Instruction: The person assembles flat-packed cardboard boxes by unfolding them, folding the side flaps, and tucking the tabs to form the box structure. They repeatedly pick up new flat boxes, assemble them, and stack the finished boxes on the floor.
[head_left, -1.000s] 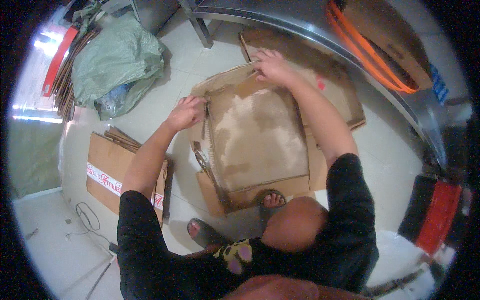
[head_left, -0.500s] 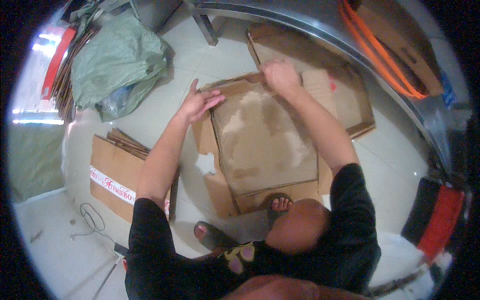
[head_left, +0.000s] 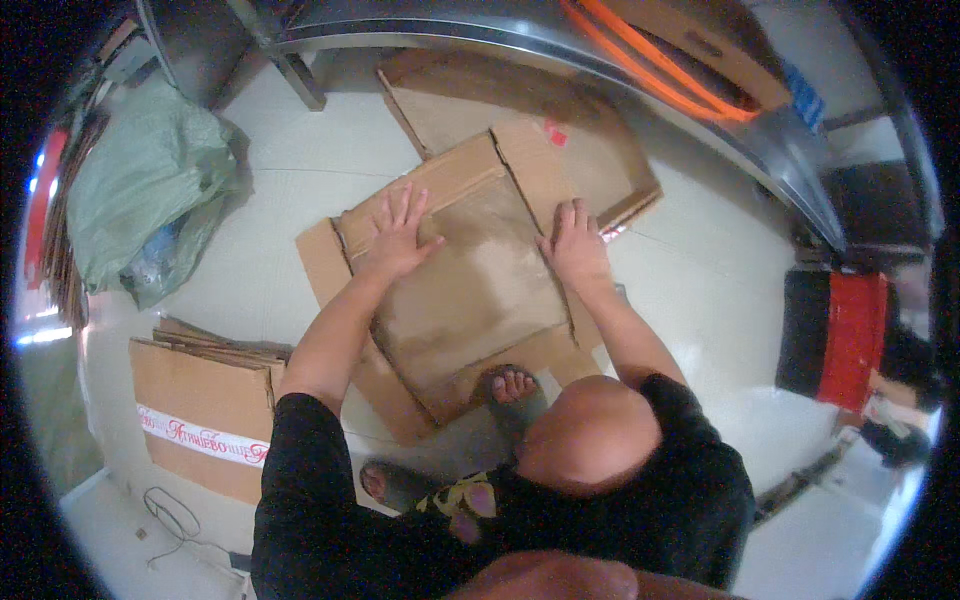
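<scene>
A brown cardboard box lies opened out flat on the tiled floor in front of me, its flaps spread around a stained middle panel. My left hand rests on its far left part, across the fold, fingers spread. On the right flap lies my right hand, fingers bent a little and pressing down, with nothing held. One of my feet stands on the near edge of the cardboard. Beyond the box, partly beneath it, is another opened carton with a small red mark.
Folded cardboard sheets with white printed tape are stacked at the left. A green plastic sack sits at the far left. A metal frame with an orange strap runs along the back. A red and black object stands at the right.
Both hands have come down from the far edge onto the cardboard, the right hand moving to the right flap. The far flap now lies flat. The view has shifted to the right.
</scene>
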